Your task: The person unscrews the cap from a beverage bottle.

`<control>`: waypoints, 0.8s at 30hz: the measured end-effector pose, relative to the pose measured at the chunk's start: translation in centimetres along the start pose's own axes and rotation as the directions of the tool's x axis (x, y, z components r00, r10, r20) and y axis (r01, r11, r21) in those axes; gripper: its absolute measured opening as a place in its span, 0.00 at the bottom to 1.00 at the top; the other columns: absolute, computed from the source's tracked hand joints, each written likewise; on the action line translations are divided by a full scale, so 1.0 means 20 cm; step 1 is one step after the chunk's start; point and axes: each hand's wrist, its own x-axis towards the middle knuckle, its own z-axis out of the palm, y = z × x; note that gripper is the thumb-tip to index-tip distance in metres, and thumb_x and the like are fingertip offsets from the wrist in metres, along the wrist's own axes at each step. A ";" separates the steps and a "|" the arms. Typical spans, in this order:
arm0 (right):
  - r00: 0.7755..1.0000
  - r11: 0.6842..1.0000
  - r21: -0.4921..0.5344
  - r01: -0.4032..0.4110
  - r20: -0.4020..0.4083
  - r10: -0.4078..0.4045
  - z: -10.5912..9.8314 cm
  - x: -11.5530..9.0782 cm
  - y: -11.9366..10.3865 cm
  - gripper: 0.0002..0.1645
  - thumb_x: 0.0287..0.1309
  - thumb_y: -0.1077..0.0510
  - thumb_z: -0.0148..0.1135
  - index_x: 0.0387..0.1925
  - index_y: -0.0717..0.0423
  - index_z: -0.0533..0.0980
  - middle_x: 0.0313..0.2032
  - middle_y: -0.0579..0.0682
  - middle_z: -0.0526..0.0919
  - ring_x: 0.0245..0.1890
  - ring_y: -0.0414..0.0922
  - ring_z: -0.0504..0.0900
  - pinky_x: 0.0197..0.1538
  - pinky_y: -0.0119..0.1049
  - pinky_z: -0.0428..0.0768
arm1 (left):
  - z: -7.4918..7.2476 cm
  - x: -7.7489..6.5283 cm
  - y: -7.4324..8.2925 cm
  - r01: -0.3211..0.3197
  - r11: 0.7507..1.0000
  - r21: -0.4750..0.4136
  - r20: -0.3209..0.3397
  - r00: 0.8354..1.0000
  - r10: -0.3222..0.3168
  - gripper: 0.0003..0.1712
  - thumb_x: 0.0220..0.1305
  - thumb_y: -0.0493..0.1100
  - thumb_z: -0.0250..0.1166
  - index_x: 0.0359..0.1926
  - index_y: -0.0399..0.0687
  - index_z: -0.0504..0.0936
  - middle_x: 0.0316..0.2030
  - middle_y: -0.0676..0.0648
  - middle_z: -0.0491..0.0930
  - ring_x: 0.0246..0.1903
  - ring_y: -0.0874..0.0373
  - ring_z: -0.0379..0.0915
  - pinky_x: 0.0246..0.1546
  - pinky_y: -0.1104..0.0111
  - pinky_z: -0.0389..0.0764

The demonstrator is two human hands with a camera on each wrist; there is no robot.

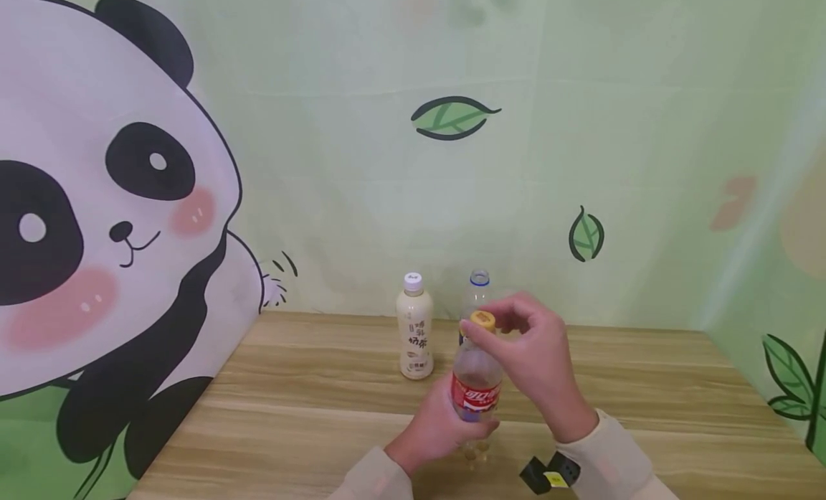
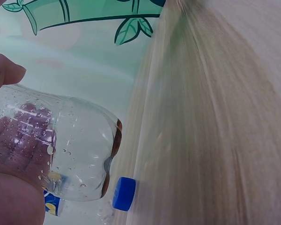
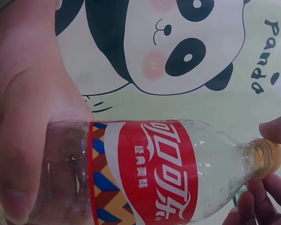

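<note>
Two-handed, holding a cola bottle point(image 1: 476, 396) at five o'clock in the head view: gripping it low with the left hand point(image 1: 442, 425), probably for steadiness, and pinching its yellow cap point(image 1: 482, 319) with the right hand point(image 1: 538, 349), apparently for leverage. Facing a white bottle point(image 1: 416, 335) at the cola bottle's ten o'clock and an uncapped bottle point(image 1: 479, 292) at its twelve, seemingly set back for room.

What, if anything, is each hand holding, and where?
A red-labelled bottle: the left hand grips its lower body; the right hand pinches its yellow cap.
</note>
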 end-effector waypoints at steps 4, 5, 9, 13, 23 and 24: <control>1.000 0.999 0.041 0.011 0.027 -0.012 -0.01 0.01 0.01 0.12 0.53 0.53 0.79 0.39 0.50 0.88 0.37 0.46 0.85 0.38 0.43 0.81 0.46 0.31 0.81 | 0.00 0.00 0.00 0.003 1.000 0.002 0.007 1.000 -0.003 0.35 0.52 0.41 0.78 0.60 0.56 0.74 0.50 0.54 0.83 0.48 0.63 0.80 0.56 0.69 0.79; 0.999 0.999 0.048 0.012 0.031 -0.013 -0.02 0.01 0.01 0.12 0.54 0.53 0.79 0.40 0.50 0.88 0.37 0.47 0.85 0.38 0.43 0.81 0.46 0.32 0.81 | 0.00 0.00 0.00 0.002 1.000 0.003 0.008 1.000 -0.002 0.35 0.52 0.41 0.78 0.60 0.56 0.74 0.50 0.54 0.83 0.48 0.63 0.80 0.56 0.69 0.79; 0.999 0.997 0.080 0.013 0.044 -0.017 -0.03 0.01 0.02 0.12 0.55 0.54 0.78 0.41 0.50 0.88 0.37 0.47 0.84 0.39 0.43 0.80 0.46 0.31 0.82 | 0.01 0.01 0.00 0.005 1.000 0.005 0.010 1.000 -0.005 0.35 0.52 0.41 0.78 0.60 0.56 0.74 0.50 0.54 0.83 0.48 0.63 0.80 0.56 0.69 0.79; 0.998 0.993 0.111 0.036 0.046 -0.041 -0.05 0.01 0.03 0.12 0.56 0.56 0.77 0.43 0.51 0.88 0.36 0.47 0.84 0.37 0.44 0.80 0.43 0.30 0.83 | 0.02 0.01 0.00 0.001 1.000 0.013 0.005 1.000 -0.001 0.35 0.52 0.41 0.79 0.60 0.56 0.74 0.50 0.54 0.83 0.48 0.63 0.80 0.56 0.68 0.79; 0.995 0.991 0.093 0.099 0.025 -0.101 -0.17 -0.01 0.07 0.16 0.57 0.61 0.75 0.48 0.54 0.86 0.42 0.48 0.87 0.38 0.39 0.84 0.46 0.27 0.84 | 0.07 0.07 0.01 0.005 1.000 0.027 -0.006 1.000 -0.005 0.35 0.52 0.39 0.79 0.60 0.58 0.74 0.50 0.56 0.83 0.49 0.64 0.80 0.57 0.68 0.79; 0.995 0.992 0.075 0.097 0.025 -0.099 -0.19 -0.02 0.07 0.16 0.58 0.61 0.75 0.49 0.54 0.86 0.42 0.47 0.87 0.38 0.39 0.84 0.47 0.26 0.84 | 0.08 0.08 0.01 0.001 1.000 0.028 -0.003 1.000 -0.001 0.36 0.53 0.40 0.79 0.61 0.59 0.74 0.51 0.56 0.83 0.49 0.64 0.80 0.58 0.68 0.79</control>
